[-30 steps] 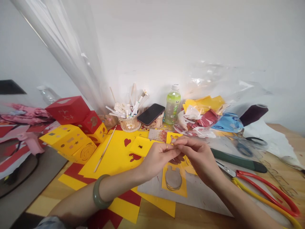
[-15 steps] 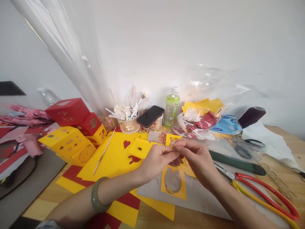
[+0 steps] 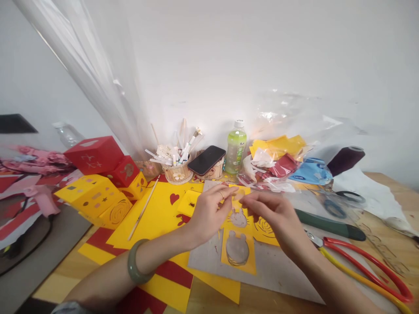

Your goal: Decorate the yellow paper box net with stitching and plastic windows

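Over the grey board [image 3: 209, 257], my left hand [image 3: 211, 213], with a ring and a green bangle on that arm, stretches its fingers to the right, thumb a little apart. My right hand [image 3: 273, 211] faces it across a small gap, thumb and fingers pinched; anything between them is too small to make out. Below them lie a yellow card with a bear-shaped cutout [image 3: 251, 261], a yellow card with a cat-face cutout [image 3: 248, 218] and a yellow card with a spiral cut [image 3: 266, 227]. My left hand partly covers a small yellow card [image 3: 187, 203] bearing a dark insect-like piece.
Large red-and-yellow-handled shears [image 3: 363, 257] and a dark green tool handle [image 3: 330, 224] lie right. Behind stand a pen basket [image 3: 178, 174], a phone [image 3: 207, 160] and a green bottle [image 3: 236, 148]. Red boxes [image 3: 94, 155] and yellow boxes [image 3: 94, 196] are stacked left.
My hands were touching at the fingertips and have drawn apart. The left moved slightly left and up, uncovering the cat-face and spiral cutouts between them.
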Demonstrator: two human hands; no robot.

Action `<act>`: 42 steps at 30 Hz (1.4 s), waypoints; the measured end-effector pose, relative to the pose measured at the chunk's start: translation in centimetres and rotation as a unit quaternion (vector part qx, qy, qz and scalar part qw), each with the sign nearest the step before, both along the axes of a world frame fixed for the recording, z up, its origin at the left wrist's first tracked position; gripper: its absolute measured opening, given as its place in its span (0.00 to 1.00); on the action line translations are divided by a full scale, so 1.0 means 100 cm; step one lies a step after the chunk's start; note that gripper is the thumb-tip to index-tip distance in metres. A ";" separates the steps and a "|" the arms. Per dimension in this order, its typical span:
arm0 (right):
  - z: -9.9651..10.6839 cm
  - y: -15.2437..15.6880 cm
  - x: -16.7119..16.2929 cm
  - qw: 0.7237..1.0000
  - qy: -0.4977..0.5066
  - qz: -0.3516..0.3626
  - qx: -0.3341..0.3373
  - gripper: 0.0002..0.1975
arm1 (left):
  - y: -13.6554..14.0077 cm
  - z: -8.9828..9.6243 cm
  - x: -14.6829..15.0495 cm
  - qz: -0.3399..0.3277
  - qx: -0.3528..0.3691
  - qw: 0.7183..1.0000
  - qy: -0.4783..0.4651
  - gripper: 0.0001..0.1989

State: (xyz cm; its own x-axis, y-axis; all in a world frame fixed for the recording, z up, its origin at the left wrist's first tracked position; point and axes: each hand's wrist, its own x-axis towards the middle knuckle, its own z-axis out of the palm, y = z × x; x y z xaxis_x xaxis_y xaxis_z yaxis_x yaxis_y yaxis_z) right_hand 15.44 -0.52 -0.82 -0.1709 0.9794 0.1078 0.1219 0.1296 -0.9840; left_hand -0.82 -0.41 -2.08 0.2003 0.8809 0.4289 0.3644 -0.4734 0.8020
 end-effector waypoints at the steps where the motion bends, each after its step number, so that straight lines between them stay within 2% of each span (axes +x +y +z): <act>1: -0.001 0.000 -0.002 0.999 0.010 0.031 -0.037 0.09 | 0.000 -0.002 -0.001 0.006 0.045 0.998 0.041 0.16; 3: -0.003 0.001 -0.006 0.994 0.045 0.054 -0.081 0.10 | 0.000 -0.006 -0.002 0.013 0.121 0.986 0.118 0.18; 5: -0.004 0.003 -0.008 0.991 0.075 0.050 -0.096 0.10 | 0.001 -0.010 -0.003 0.023 0.187 0.968 0.166 0.19; 9: -0.006 0.004 -0.008 0.989 0.103 0.043 -0.099 0.08 | 0.003 -0.014 -0.003 0.046 0.298 0.932 0.199 0.18; 12: -0.006 0.004 -0.007 0.989 0.103 0.043 -0.094 0.07 | 0.004 -0.015 -0.003 0.054 0.320 0.921 0.214 0.18; 14: -0.007 0.004 -0.007 0.990 0.097 0.043 -0.089 0.08 | 0.004 -0.015 -0.002 0.051 0.313 0.924 0.215 0.18; 17: -0.007 0.004 -0.007 0.993 0.085 0.042 -0.075 0.08 | 0.004 -0.013 -0.002 0.021 0.247 0.952 0.181 0.18; 20: -0.007 0.004 -0.007 0.997 0.068 0.025 -0.036 0.06 | 0.003 -0.008 0.000 -0.041 0.062 0.995 0.065 0.18; 21: -0.007 0.004 -0.007 0.998 0.061 0.019 -0.020 0.06 | 0.003 -0.006 0.000 -0.064 -0.016 0.998 0.012 0.17; 23: -0.008 0.003 -0.007 0.999 0.044 0.015 0.011 0.07 | 0.003 -0.001 0.002 -0.098 -0.150 0.980 -0.087 0.16; 25: -0.010 0.002 -0.007 0.999 0.023 0.025 0.037 0.07 | 0.003 0.002 0.003 -0.103 -0.227 0.956 -0.152 0.15; 29: -0.016 0.003 -0.003 0.996 -0.018 0.032 0.075 0.05 | 0.006 0.006 0.002 -0.069 -0.285 0.925 -0.243 0.13; 32: -0.016 0.004 0.001 0.995 -0.007 0.007 0.099 0.04 | 0.010 0.008 -0.002 -0.047 -0.287 0.912 -0.290 0.11; 35: -0.009 0.007 0.006 0.988 0.073 -0.029 0.135 0.05 | 0.015 0.008 -0.006 -0.032 -0.293 0.900 -0.320 0.10; 38: 0.002 0.010 0.014 0.979 0.161 -0.021 0.122 0.06 | 0.022 0.006 -0.010 -0.009 -0.317 0.882 -0.350 0.09; 40: 0.012 0.011 0.024 0.972 0.202 -0.019 0.116 0.06 | 0.027 0.003 -0.013 0.003 -0.315 0.879 -0.358 0.10; 42: 0.025 0.013 0.037 0.962 0.228 -0.056 0.143 0.06 | 0.031 0.001 -0.016 0.013 -0.304 0.881 -0.361 0.12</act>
